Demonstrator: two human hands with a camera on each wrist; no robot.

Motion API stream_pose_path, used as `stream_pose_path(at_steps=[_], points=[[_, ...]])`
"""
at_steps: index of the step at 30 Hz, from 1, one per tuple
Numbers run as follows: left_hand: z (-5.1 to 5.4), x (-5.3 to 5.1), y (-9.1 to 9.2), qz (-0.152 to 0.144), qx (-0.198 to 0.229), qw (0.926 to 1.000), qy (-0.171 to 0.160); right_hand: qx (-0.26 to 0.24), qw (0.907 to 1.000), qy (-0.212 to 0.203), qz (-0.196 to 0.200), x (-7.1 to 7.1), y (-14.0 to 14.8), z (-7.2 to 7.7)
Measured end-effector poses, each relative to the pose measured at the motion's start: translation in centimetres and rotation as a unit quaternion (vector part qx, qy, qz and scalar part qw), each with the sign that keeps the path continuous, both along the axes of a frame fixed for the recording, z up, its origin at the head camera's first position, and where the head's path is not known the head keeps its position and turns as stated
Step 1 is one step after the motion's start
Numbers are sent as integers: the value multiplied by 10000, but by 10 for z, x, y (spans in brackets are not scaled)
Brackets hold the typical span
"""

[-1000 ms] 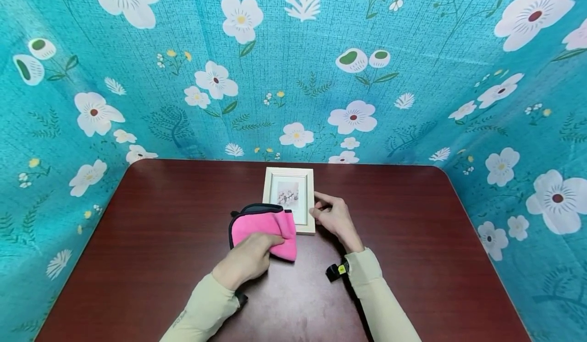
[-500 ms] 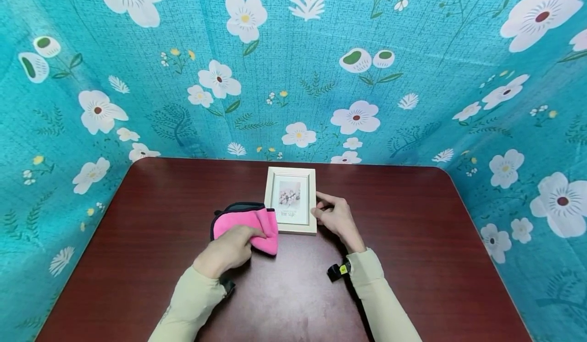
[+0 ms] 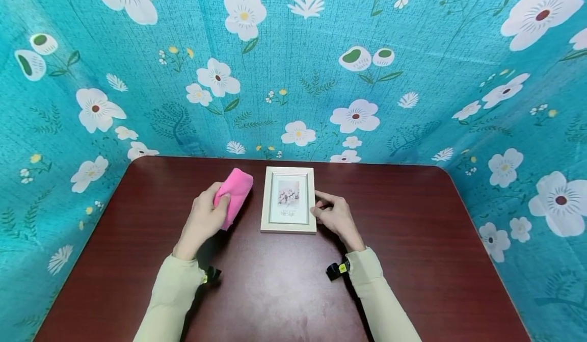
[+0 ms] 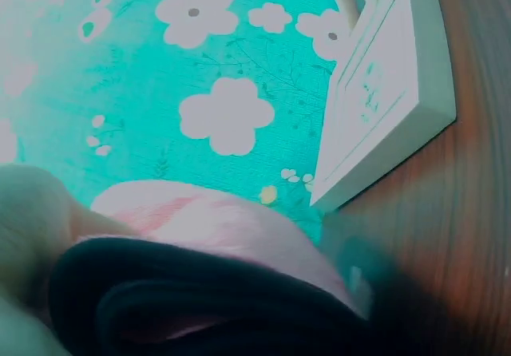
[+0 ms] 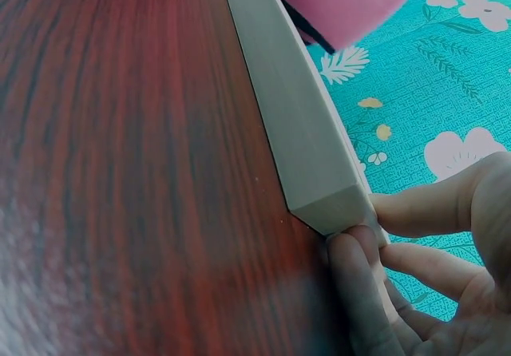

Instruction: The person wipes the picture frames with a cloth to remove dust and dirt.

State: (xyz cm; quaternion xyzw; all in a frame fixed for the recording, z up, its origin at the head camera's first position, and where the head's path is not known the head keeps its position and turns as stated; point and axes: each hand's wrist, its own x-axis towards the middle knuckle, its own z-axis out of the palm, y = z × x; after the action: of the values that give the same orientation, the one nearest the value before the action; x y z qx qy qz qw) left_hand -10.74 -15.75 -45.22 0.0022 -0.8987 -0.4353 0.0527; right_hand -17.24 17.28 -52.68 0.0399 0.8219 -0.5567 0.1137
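We locate the picture frame (image 3: 289, 199) on the tabletop (image 3: 275, 286), long axis running near to far. Our right hand (image 3: 338, 216) is closer, holding its right edge with thumb and fingers; our left hand (image 3: 203, 218) grips the pink cloth (image 3: 238, 188), apart from the frame's left side.

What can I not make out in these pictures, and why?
Head view: fingertips of the left hand, hidden behind the cloth.
Head view: back of the frame, turned down to the table.
Head view: upper line of print, too small to read.
Left wrist view: the cloth's lower part, cut off by the bottom edge.
Right wrist view: the cloth's upper part, cut off by the top edge.
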Motion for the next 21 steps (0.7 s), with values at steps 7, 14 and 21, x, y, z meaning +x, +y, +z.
stream_pose_path(at_steps=[7, 14, 21], points=[[-14, -38, 18, 1060, 811, 9900, 448, 55, 10000, 47, 17, 0, 2, -2], [-29, -83, 72, 463, -384, 9972, 439, 19, 10000, 32, -32, 1, 1, -1], [-43, -96, 118, -13, -1943, 9808, 141, 40, 10000, 91, 1, -1, 2, -3]])
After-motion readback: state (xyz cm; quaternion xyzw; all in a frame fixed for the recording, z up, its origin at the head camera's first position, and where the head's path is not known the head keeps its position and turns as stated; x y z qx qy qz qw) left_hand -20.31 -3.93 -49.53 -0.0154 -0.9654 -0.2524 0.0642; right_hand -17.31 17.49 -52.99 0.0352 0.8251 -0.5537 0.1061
